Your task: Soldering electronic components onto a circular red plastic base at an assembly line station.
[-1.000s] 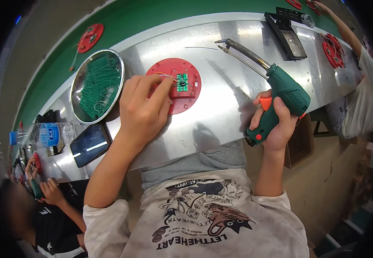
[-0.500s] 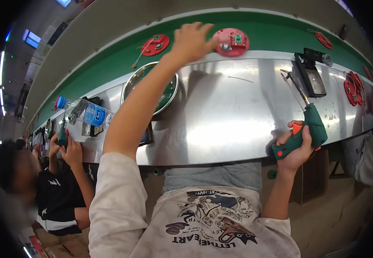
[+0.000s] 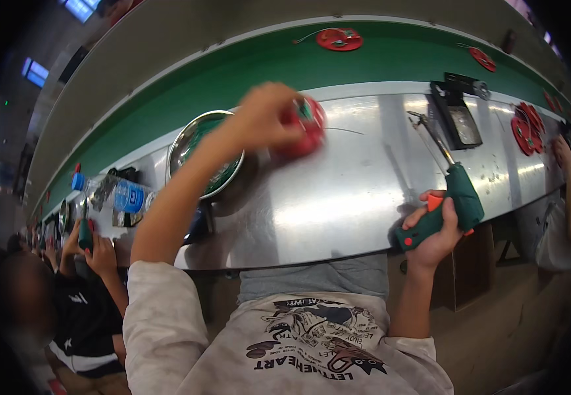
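My left hand is closed on the edge of a red disc with a small green circuit board on it. Both are smeared by motion, over the far part of the metal bench. In my right hand is a green soldering gun with an orange trigger, held near the bench's front edge. Its metal tip points away from me, and a thin wire-like guide runs beside the barrel. Beneath my left forearm stands a round metal bowl with green pieces in it, partly hidden by the arm.
Another red disc with a wire lies on the green strip behind the bench. A black open box stands back right, near stacked red discs. A plastic bottle lies left. Other people work at both sides.
My left hand has come from the green strip toward me and now holds a red disc over the bench. Another disc lies farther back on the strip. My right hand keeps the soldering gun.
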Demonstrator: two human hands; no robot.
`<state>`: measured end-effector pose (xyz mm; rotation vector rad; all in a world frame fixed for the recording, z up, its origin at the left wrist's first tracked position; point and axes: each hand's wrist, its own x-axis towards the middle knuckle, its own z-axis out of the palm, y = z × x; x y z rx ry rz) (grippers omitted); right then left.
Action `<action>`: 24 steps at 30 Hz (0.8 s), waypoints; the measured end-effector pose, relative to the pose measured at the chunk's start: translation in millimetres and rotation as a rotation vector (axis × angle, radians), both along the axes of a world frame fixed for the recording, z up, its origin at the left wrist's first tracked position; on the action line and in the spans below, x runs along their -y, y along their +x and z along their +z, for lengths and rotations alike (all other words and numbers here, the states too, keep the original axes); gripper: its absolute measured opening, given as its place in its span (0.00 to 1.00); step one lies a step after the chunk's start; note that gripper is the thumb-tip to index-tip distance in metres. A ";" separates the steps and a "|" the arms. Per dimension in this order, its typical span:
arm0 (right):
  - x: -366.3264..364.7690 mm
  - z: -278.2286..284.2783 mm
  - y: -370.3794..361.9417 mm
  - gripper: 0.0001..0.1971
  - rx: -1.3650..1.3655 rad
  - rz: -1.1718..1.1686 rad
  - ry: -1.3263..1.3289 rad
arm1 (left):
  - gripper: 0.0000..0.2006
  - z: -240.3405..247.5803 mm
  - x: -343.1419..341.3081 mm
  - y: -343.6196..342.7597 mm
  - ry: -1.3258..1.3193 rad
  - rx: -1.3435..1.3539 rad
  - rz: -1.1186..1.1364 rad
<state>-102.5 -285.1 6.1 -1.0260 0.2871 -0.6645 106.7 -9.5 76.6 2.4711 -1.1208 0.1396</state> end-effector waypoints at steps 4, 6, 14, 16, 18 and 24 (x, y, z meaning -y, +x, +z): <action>-1.6 -0.7 3.4 0.17 0.004 0.026 -0.055 | 0.28 -30.6 -10.6 -92.7 0.001 0.065 -0.099; -4.0 -1.0 6.2 0.17 -0.004 0.035 -0.073 | 0.22 -17.0 -19.9 -105.9 -0.085 0.252 -0.060; -4.7 -1.3 3.4 0.17 -0.029 0.035 -0.137 | 0.07 -28.5 -99.9 -47.2 -0.038 0.288 0.420; -4.8 -2.9 3.5 0.17 -0.024 0.032 -0.142 | 0.07 -35.1 -103.3 -35.8 -0.005 0.259 0.411; -5.3 -3.0 3.5 0.17 -0.022 0.028 -0.145 | 0.07 -36.7 -105.2 -28.0 -0.047 0.279 0.319; -4.9 -3.0 1.0 0.17 -0.011 0.018 -0.171 | 0.05 -12.5 -103.1 -32.5 -0.223 0.283 0.314</action>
